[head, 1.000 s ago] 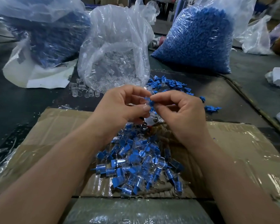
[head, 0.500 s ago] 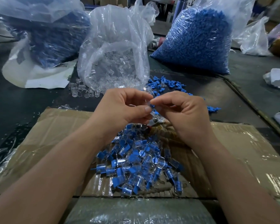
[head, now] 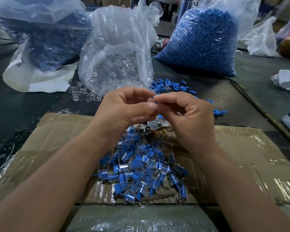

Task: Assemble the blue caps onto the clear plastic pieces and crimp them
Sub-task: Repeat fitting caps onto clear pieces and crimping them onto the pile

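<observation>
Item 1. Left hand [head: 124,111]: fingers curled, thumb and forefinger pinched together at the tips [head: 151,106].
Item 2. Right hand [head: 187,118]: fingers curled likewise, tips meeting those of the left hand.
Item 3. Blue cap [head: 155,102]: a small blue sliver showing exactly where the two sets of fingertips meet, pinched by both hands. Whether a clear piece is held with it cannot be told.
Item 4. Heap of capped pieces [head: 141,173]: blue and clear, lying below the fingers and nearer the person, between the forearms, on taped cardboard [head: 241,156].
Item 5. Small metal part [head: 159,124]: directly under the fingers, mostly hidden by them.
Item 6. Loose blue caps [head: 171,85]: scattered just beyond the fingertips and to their right.
Item 7. Loose clear pieces [head: 84,95]: beyond the fingers, to their left.
Item 8. Open bag of clear pieces [head: 117,64]: straight beyond the fingers.
Item 9. Bag of blue caps [head: 203,44]: beyond and right of the fingers.
Item 10. Third bag, blue contents [head: 54,41]: beyond and left of the fingers.
Item 11. Dark table [head: 15,114]: bearing all of the above.
</observation>
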A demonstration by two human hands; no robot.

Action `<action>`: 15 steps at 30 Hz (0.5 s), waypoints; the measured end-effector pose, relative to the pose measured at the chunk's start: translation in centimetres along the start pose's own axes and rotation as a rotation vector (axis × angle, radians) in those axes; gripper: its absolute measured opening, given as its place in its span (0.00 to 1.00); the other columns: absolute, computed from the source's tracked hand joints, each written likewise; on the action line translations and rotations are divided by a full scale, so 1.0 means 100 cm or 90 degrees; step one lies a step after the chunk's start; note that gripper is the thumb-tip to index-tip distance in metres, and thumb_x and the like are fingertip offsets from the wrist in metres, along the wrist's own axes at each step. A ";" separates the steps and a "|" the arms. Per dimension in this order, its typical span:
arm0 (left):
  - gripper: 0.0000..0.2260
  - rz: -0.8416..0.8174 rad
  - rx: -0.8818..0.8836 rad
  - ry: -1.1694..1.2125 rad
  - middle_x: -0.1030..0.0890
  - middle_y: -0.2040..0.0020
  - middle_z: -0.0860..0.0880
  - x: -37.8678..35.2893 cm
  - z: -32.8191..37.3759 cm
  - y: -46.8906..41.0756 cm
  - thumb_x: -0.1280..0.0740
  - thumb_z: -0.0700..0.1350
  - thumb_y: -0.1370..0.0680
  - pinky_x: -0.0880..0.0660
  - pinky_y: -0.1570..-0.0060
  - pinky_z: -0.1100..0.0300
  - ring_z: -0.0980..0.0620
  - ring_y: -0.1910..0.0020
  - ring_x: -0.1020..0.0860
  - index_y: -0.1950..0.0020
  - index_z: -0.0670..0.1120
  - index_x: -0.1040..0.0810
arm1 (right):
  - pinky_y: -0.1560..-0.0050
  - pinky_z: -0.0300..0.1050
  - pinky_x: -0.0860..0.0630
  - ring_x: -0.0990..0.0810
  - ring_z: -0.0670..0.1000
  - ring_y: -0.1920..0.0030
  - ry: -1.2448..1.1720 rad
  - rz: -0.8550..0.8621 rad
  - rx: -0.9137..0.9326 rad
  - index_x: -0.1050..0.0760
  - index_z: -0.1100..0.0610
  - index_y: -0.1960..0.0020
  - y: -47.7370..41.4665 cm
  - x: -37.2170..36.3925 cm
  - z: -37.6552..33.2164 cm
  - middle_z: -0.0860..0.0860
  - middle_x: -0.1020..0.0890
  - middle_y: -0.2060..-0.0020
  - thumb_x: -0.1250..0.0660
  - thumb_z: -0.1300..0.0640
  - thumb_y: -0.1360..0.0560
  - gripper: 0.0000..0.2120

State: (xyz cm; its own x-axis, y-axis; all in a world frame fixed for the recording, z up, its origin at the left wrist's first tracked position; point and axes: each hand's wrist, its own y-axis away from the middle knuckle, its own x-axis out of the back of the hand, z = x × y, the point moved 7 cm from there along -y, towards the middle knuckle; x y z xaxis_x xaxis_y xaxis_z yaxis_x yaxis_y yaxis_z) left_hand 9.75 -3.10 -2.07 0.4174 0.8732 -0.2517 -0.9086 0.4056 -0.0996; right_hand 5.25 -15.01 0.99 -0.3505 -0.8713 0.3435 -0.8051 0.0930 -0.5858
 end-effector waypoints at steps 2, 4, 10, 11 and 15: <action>0.10 0.002 0.013 0.014 0.17 0.63 0.44 0.001 -0.001 -0.001 0.30 0.41 0.38 0.22 0.64 0.63 0.49 0.63 0.17 0.59 0.41 0.20 | 0.52 0.40 0.22 0.19 0.44 0.55 0.006 -0.004 0.012 0.22 0.53 0.50 0.000 0.000 -0.001 0.47 0.18 0.58 0.28 0.63 0.32 0.12; 0.07 0.000 0.025 0.019 0.17 0.64 0.43 0.001 -0.003 -0.001 0.32 0.40 0.36 0.22 0.64 0.62 0.50 0.64 0.18 0.60 0.41 0.20 | 0.51 0.38 0.22 0.19 0.44 0.55 0.011 -0.017 0.019 0.22 0.53 0.49 0.000 -0.001 -0.001 0.47 0.19 0.58 0.28 0.63 0.31 0.12; 0.04 -0.012 0.029 0.020 0.17 0.64 0.44 0.000 -0.003 -0.001 0.31 0.40 0.37 0.22 0.64 0.63 0.50 0.64 0.18 0.65 0.43 0.17 | 0.54 0.36 0.23 0.20 0.43 0.56 0.017 -0.054 0.009 0.24 0.50 0.51 -0.003 0.000 -0.002 0.44 0.20 0.58 0.28 0.57 0.33 0.12; 0.04 -0.013 0.030 0.021 0.17 0.65 0.44 0.000 -0.003 -0.001 0.32 0.39 0.37 0.21 0.64 0.63 0.50 0.65 0.18 0.65 0.43 0.17 | 0.54 0.37 0.22 0.20 0.43 0.56 0.017 -0.054 0.002 0.24 0.49 0.51 -0.003 0.000 -0.002 0.44 0.20 0.58 0.29 0.55 0.34 0.12; 0.06 -0.005 0.033 0.032 0.17 0.64 0.43 0.002 -0.004 -0.002 0.32 0.39 0.37 0.21 0.64 0.63 0.50 0.64 0.18 0.63 0.41 0.19 | 0.54 0.42 0.21 0.18 0.46 0.57 -0.016 -0.055 -0.032 0.23 0.48 0.52 -0.002 -0.003 0.002 0.48 0.18 0.57 0.29 0.55 0.34 0.11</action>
State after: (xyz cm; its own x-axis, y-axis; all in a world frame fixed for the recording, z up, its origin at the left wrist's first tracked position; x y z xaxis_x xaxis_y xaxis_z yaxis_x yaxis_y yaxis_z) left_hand 10.00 -3.11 -2.44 0.4225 0.8557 -0.2988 -0.9025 0.4274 -0.0525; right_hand 5.59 -14.85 0.86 -0.2672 -0.8887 0.3726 -0.8552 0.0404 -0.5168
